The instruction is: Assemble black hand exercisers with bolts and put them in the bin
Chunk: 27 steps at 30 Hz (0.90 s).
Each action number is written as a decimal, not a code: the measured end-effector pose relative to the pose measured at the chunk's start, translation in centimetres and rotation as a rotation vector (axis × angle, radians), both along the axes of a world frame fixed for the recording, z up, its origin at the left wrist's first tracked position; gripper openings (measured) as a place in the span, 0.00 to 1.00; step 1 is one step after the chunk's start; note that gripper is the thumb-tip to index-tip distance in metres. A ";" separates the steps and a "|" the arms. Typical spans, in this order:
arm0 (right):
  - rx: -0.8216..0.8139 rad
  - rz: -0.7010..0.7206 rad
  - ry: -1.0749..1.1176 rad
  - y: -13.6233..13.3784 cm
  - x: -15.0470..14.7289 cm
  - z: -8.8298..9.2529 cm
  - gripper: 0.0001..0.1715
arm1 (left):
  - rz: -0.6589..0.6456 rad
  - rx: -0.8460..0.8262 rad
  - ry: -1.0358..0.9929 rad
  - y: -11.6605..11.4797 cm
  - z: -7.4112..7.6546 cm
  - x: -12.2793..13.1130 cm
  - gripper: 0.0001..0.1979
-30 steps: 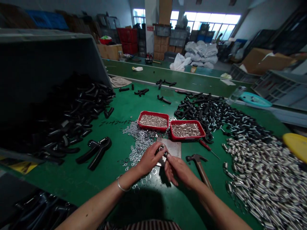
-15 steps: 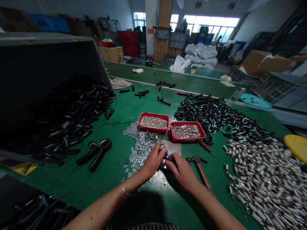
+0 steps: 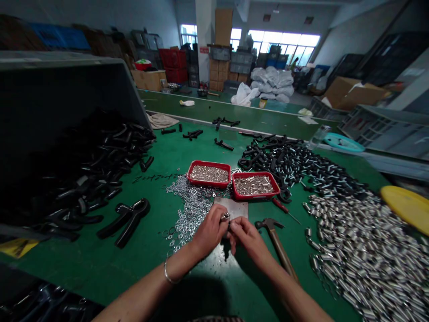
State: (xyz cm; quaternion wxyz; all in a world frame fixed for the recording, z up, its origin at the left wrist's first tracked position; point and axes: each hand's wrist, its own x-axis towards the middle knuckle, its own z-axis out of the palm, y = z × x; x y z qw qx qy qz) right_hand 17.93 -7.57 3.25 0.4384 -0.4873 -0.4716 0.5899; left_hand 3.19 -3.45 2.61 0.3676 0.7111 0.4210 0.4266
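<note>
My left hand (image 3: 209, 232) and my right hand (image 3: 246, 237) meet fingertip to fingertip just above the near edge of a small metal plate (image 3: 236, 208) on the green table (image 3: 134, 264). Both are closed in a pinch around a small metal part (image 3: 225, 217) with a ring on top; I cannot make out its exact shape. A heap of silver washers (image 3: 191, 208) lies just left of my left hand. A hammer (image 3: 276, 241) lies right beside my right hand.
Two red trays of small metal pieces (image 3: 208, 173) (image 3: 254, 184) sit behind the plate. Black handles (image 3: 100, 170) spill from a big bin at left. Black-and-silver parts (image 3: 295, 163) and silver tubes (image 3: 362, 250) cover the right. An assembled black grip (image 3: 125, 219) lies left.
Both hands have drawn slightly nearer to me and stayed together on the small part. The camera view shifted a little leftward and down.
</note>
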 end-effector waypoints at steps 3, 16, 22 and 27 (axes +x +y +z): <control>0.032 -0.003 -0.042 -0.2 0.3 0.3 0.19 | 0.063 -0.028 0.022 0.1 0.5 -0.2 0.09; 0.508 -0.117 -0.999 2.2 7.8 -1.6 0.11 | -0.337 0.215 0.854 6.9 0.3 2.3 0.14; 0.682 -0.155 -1.269 9.7 10.1 -2.3 0.06 | -0.157 0.155 0.662 7.5 0.4 1.6 0.06; 0.669 -0.180 -1.264 13.2 9.2 -3.8 0.07 | -0.105 0.230 0.594 10.2 1.0 1.0 0.06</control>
